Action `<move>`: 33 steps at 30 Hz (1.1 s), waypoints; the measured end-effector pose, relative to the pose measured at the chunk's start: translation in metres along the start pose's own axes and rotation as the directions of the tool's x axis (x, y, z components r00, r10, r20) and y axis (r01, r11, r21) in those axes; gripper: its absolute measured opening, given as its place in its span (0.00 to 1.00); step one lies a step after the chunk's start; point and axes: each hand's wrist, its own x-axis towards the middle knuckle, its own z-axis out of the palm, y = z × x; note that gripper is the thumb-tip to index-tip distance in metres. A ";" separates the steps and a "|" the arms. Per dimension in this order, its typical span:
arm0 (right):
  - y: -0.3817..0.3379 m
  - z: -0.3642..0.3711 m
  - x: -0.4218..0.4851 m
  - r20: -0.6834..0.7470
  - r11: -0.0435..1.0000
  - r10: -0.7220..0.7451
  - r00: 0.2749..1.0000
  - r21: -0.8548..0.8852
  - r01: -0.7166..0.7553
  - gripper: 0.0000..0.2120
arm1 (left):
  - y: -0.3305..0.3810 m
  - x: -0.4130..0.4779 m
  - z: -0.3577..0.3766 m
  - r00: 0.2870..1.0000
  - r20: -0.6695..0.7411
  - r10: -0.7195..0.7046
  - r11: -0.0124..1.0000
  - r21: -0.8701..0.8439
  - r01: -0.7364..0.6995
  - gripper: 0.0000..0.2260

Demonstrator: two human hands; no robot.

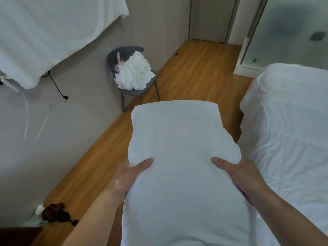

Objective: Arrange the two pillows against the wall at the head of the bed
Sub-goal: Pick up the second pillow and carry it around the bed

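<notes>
Nearest the camera, both forearms extend forward and a white pillow (181, 157) is held lengthwise between them, above the floor and clear of the bed.

1. Left hand (127, 176): grasping the left edge of the pillow. The thumb lies on the top face and presses a dent into the fabric; the fingers are hidden beneath.
2. Right hand (239, 176): grasping the right edge of the pillow in the same manner, thumb on top, fingers under the pillow and out of sight.
3. Pillow: its near end fills the bottom of the view; its far end points away from the person, toward the chair. It touches nothing but the two hands, as far as can be seen.

At the right, just beside the pillow, lies the bed (291, 132), covered in rumpled white linen. A second pillow cannot be identified on it.

At the lower left, a dark red bundle (55, 213) and a small white item lie on the wooden floor (191, 75) against the grey wall (79, 121).

Farther on, a grey chair (136, 92) stands against the wall, holding a heap of white cloth (134, 73) with a pink item behind it.

At the upper left, white fabric (49, 32) hangs over the wall, with a black cable (56, 86) dangling below it.

At the far end are a closed door (211, 18) and, to its right, a frosted glass panel (291, 31).
</notes>
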 end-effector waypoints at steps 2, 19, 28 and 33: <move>-0.011 0.003 0.016 -0.052 1.000 0.013 0.999 0.014 -0.012 0.18 | 0.016 0.032 0.004 0.999 0.034 0.030 0.999 0.017 -0.030 0.17; -0.114 -0.074 0.293 -0.237 0.989 0.076 0.968 0.140 -0.044 0.25 | 0.200 0.321 0.160 0.979 0.171 0.113 0.987 0.097 -0.131 0.33; -0.169 -0.126 0.439 -0.340 0.981 0.080 0.937 0.193 -0.014 0.20 | 0.287 0.473 0.251 0.957 0.282 0.068 0.973 0.193 -0.126 0.52; -0.210 -0.148 0.535 -0.429 0.982 0.081 0.899 0.187 0.001 0.15 | 0.344 0.581 0.309 0.920 0.373 0.122 0.974 0.135 -0.184 0.30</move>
